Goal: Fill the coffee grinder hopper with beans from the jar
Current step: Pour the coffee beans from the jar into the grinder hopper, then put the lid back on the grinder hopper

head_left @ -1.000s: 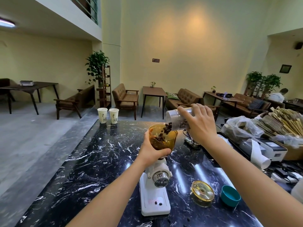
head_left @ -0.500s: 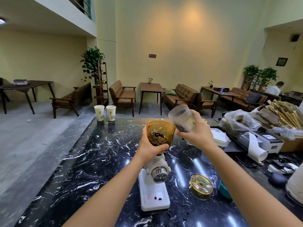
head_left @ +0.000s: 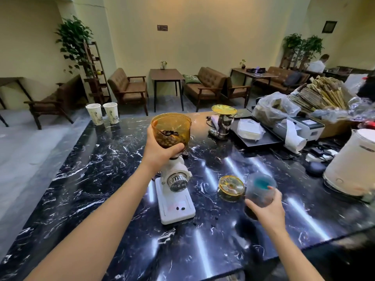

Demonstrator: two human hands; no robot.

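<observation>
A white coffee grinder (head_left: 176, 196) stands on the black marble counter (head_left: 97, 179). Its amber hopper (head_left: 171, 128) holds beans in its lower part, and my left hand (head_left: 160, 149) grips the hopper from the left and below. My right hand (head_left: 265, 207) holds the clear jar (head_left: 259, 191) upright and low over the counter, right of the grinder; the jar is blurred, with a few dark beans at its bottom. The amber hopper lid (head_left: 231, 184) lies on the counter just left of the jar. A teal jar lid shows through the jar.
Two paper cups (head_left: 104, 113) stand at the counter's far left edge. A second grinder (head_left: 223, 122), a receipt printer (head_left: 298, 126), bags and a white kettle (head_left: 353, 163) crowd the right side. A few loose beans lie on the grinder's base and beside it.
My right hand has carried the jar away from the hopper, down and to the right, and turned it upright. My left hand stays on the hopper. The camera has tilted downward.
</observation>
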